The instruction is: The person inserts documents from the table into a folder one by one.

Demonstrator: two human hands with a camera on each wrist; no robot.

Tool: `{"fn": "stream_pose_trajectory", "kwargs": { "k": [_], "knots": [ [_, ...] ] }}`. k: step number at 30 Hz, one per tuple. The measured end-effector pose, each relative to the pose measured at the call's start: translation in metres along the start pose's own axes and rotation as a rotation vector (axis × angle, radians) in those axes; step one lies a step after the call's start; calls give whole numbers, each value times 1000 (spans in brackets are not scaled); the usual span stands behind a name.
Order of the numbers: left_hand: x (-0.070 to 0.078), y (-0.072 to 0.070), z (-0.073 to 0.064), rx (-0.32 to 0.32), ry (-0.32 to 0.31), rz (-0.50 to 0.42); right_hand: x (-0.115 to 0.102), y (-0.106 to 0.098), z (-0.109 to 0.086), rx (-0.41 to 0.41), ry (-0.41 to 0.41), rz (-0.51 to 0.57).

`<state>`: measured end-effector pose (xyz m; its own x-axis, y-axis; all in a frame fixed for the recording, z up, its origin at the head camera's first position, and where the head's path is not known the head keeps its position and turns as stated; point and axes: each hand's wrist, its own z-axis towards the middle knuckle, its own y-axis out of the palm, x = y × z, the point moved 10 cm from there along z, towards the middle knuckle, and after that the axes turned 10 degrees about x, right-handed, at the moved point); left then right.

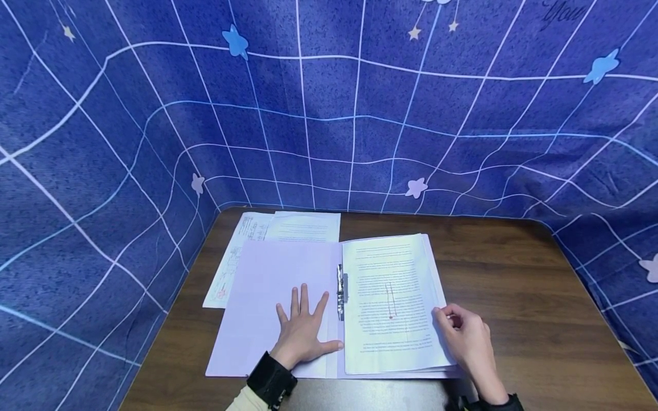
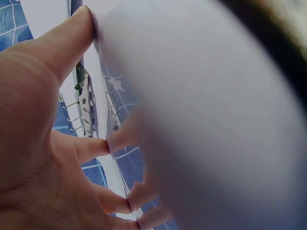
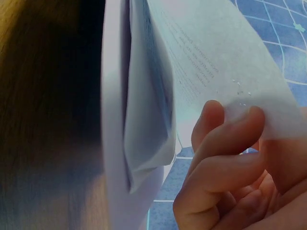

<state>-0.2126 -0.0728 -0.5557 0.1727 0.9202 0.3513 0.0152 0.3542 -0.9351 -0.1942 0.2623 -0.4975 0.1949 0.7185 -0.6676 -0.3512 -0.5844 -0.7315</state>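
Observation:
A light purple folder (image 1: 280, 265) lies spread flat on the table, with a metal clip (image 1: 340, 292) along its spine. Printed sheets (image 1: 377, 342) sit on its right side, the top one bearing red marks. My left hand (image 1: 300, 335), fingers splayed, rests on the left cover, its thumb near the spine. At the right edge of the pages, my right hand (image 1: 469, 338) pinches a sheet between thumb and fingers. The right wrist view shows that sheet (image 3: 206, 52) lifted away from the pages (image 3: 148, 124) beneath, one of which has a bent corner.
Loose printed papers (image 1: 303, 225) lie partly under the folder's upper left, one (image 1: 231, 268) slanting out to the left. The brown wooden table (image 1: 524, 285) extends to the right. Blue star-patterned cloth (image 1: 329, 131) hangs behind and at both sides.

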Motion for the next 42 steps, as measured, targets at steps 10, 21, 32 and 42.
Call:
{"fn": "stream_pose_trajectory", "kwargs": {
  "k": [10,21,32,42],
  "knots": [
    [1,0,0,-7,-2,3,7,1,-1,-24,26,-63],
    [1,-1,1,5,8,1,17,0,-1,-40,33,-119],
    [1,-1,1,10,14,7,25,5,-1,-95,42,-141],
    [0,0,1,1,2,28,34,14,-1,-145,60,-145]
  ]
}}
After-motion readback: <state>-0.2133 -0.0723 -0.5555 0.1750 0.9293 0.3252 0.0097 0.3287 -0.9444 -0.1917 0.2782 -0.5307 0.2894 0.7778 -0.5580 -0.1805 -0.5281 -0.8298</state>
